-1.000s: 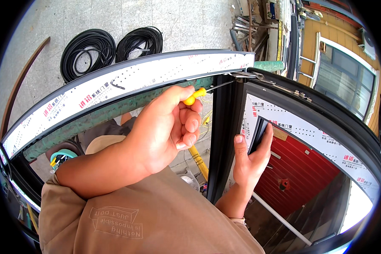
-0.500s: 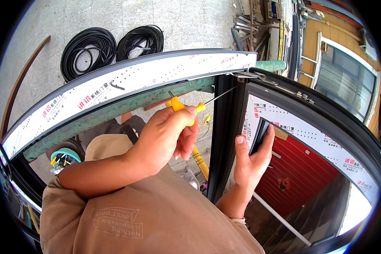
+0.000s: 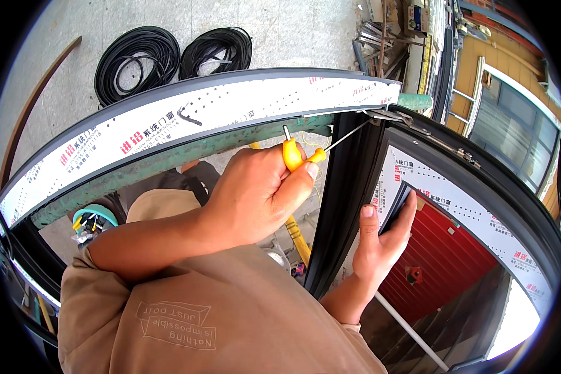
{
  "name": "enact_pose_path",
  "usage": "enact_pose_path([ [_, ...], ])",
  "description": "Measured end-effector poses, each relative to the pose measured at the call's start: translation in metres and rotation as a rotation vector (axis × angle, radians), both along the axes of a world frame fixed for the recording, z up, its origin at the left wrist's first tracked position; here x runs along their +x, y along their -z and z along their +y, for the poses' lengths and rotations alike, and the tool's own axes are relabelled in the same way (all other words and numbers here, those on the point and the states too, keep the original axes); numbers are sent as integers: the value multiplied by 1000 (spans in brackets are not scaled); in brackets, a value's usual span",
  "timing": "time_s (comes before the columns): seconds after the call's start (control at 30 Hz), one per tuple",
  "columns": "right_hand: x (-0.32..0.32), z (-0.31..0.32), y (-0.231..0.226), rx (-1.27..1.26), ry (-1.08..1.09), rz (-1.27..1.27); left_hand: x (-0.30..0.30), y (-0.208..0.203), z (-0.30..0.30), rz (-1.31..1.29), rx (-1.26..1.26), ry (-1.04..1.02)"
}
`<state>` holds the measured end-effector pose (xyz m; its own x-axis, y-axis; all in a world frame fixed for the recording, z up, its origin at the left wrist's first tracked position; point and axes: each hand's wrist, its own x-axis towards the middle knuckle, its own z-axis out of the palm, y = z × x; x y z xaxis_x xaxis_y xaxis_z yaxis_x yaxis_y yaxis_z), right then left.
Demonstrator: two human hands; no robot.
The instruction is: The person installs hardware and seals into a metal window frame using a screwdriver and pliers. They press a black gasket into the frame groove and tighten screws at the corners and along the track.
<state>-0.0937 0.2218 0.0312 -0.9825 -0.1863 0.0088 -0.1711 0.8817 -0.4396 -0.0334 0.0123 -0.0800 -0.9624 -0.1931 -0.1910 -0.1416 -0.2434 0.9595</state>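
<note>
My left hand (image 3: 255, 193) is closed round a yellow T-handle hex key (image 3: 292, 154). A short metal tip sticks up from the handle, and its long thin shaft reaches to the metal hinge (image 3: 380, 115) at the frame's corner. On the right, my right hand (image 3: 383, 240) has its thumb and fingers on either side of a short dark bar (image 3: 395, 209), against the opened window sash (image 3: 394, 140). White printed film covers parts of the sash and the curved-looking window frame (image 3: 230, 106). Exactly where the shaft tip sits at the hinge is too small to tell.
Two coils of black rubber strip (image 3: 137, 65) lie on the grey paved floor beyond the frame. A green beam (image 3: 168, 159) runs under the frame. At the left stands a teal-rimmed bucket of tools (image 3: 96, 221). Scrap metal (image 3: 380, 50) is heaped at the far right.
My left hand has turned over, so its back now faces up, and the hex key's handle has rotated with it. My right hand keeps its hold. The whole view has shifted slightly.
</note>
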Motion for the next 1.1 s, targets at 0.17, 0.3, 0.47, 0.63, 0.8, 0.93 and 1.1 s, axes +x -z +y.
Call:
enact_pose_path([
  [0.17, -1, 1, 0, 1, 8, 6, 2, 2, 3, -13, -3, 57],
  [0.3, 2, 3, -5, 38, 8, -83, 0, 4, -1, 20, -19, 46],
  [0.47, -1, -2, 1, -36, 16, 9, -4, 10, -2, -92, -47, 45],
  [0.63, -1, -1, -1, -23, 12, -6, -13, -12, -21, -189, 189, 144],
  [0.8, -1, 0, -1, -6, 7, 2, -11, -6, -10, -63, 87, 40],
  [0.93, -1, 2, -1, 25, 3, 14, -9, -2, -9, -50, -75, 42],
  [1.1, -2, 5, 1, 30, -19, 32, -7, 3, -8, -40, -180, 38],
])
